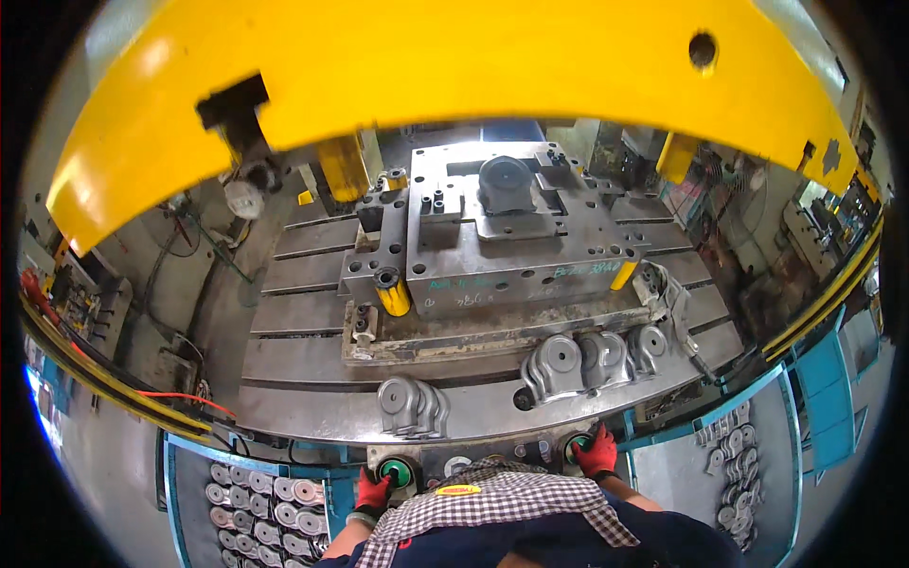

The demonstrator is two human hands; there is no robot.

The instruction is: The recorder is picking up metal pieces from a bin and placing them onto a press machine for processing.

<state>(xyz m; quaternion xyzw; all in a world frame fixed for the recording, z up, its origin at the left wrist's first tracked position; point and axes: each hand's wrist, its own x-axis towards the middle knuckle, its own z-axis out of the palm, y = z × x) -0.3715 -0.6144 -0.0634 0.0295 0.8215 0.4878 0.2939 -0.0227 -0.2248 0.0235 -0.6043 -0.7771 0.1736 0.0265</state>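
My left hand (373, 491), in a red glove, rests at the left green push button (399, 472) on the control panel, with a digit reaching onto it. At the right green push button (572, 445) is my right hand (596, 454), also red-gloved, its fingers apart and touching the button's edge. Neither hand holds a loose thing. Beyond them, a formed metal part (506, 183) with a round raised top sits on the steel die block (445, 251). On the near edge of the press bed (312, 405) stand a nested row of metal brackets (401, 402) at left and several more brackets (559, 364) at right.
A yellow press ram (473, 66) spans overhead. Yellow guide posts (392, 292) stand by the die. To the left is a blue-framed bin (185, 473) of stacked formed parts; to the right, a blue-framed tray (663, 469) holds more. Yellow-edged rails (123, 398) flank the machine.
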